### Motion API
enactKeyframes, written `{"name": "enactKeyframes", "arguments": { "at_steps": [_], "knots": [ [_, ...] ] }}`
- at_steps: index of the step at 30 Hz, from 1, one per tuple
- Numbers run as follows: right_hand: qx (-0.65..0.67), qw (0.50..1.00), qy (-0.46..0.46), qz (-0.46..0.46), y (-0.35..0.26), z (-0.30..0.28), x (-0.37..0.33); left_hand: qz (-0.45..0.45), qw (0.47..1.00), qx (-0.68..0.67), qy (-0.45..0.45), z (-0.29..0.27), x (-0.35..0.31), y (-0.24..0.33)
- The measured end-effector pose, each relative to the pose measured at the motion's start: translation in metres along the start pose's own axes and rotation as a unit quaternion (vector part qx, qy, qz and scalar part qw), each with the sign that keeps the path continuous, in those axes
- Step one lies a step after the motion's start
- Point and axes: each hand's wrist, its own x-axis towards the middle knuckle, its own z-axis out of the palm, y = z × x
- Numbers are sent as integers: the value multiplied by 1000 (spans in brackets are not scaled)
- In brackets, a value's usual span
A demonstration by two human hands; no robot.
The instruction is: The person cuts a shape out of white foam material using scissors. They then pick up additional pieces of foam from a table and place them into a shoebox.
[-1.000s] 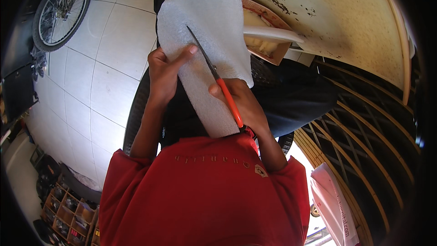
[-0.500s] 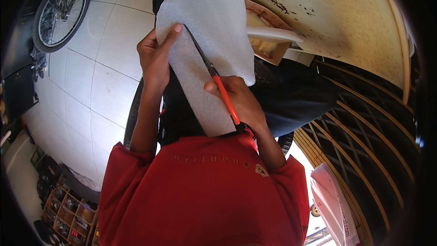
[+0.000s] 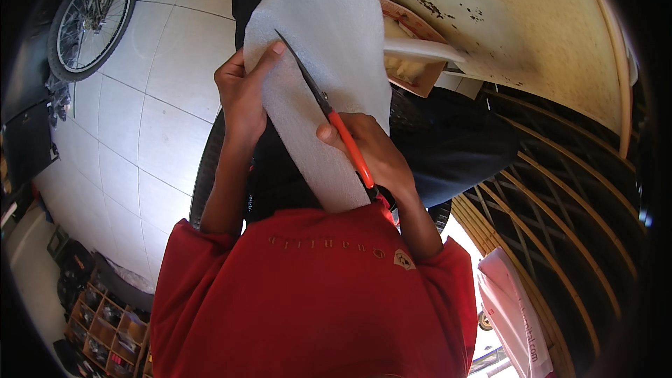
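Note:
Across my lap lies a sheet of light grey foam (image 3: 318,21), broad and rounded at its far end and narrowing toward my shirt. My left hand (image 3: 243,94) pinches its left edge, thumb on top and fingers underneath. In my right hand (image 3: 369,145) is a pair of scissors (image 3: 315,87) with red handles and long dark blades. The blades slant up and left over the foam, their tip close to my left thumb. Whether the lower blade is beneath the sheet I cannot tell. My right fingers are partly hidden by the handle.
A bicycle wheel (image 3: 93,21) stands on the tiled floor (image 3: 175,56) at far left. Right of the foam is an open cardboard box (image 3: 423,80) below a stained, pale panel (image 3: 539,35). A wooden compartment rack (image 3: 105,329) sits at lower left, a folding lattice gate (image 3: 560,217) at right.
The foam has shifted slightly to the right and its right corner now hangs out of sight. The scissors' tip has moved slightly up and left, past my left thumb.

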Motion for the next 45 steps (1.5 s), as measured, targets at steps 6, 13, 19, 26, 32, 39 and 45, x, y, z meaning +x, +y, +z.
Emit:
{"name": "enactKeyframes", "arguments": {
  "at_steps": [6,13,19,26,32,39,45],
  "knots": [
    [33,998,33,-41,-4,6,18,22,1000,-17,-11,5,-6,-2],
    [21,999,12,34,-12,5,26,21,999,20,-26,-2,-11,-4],
    [49,998,4,34,-16,1,38,-20,993,68,-91,-13,-20,-6],
    [45,999,-4,10,-12,4,53,-70,982,118,-132,-26,-28,-3],
    [40,999,-6,9,-11,5,55,40,984,151,-91,-19,-18,12],
    [77,996,-14,32,-14,6,55,182,962,202,-13,-5,0,11],
    [80,997,-11,10,-4,12,64,136,977,156,-39,-15,-18,-10]
  ]
}}
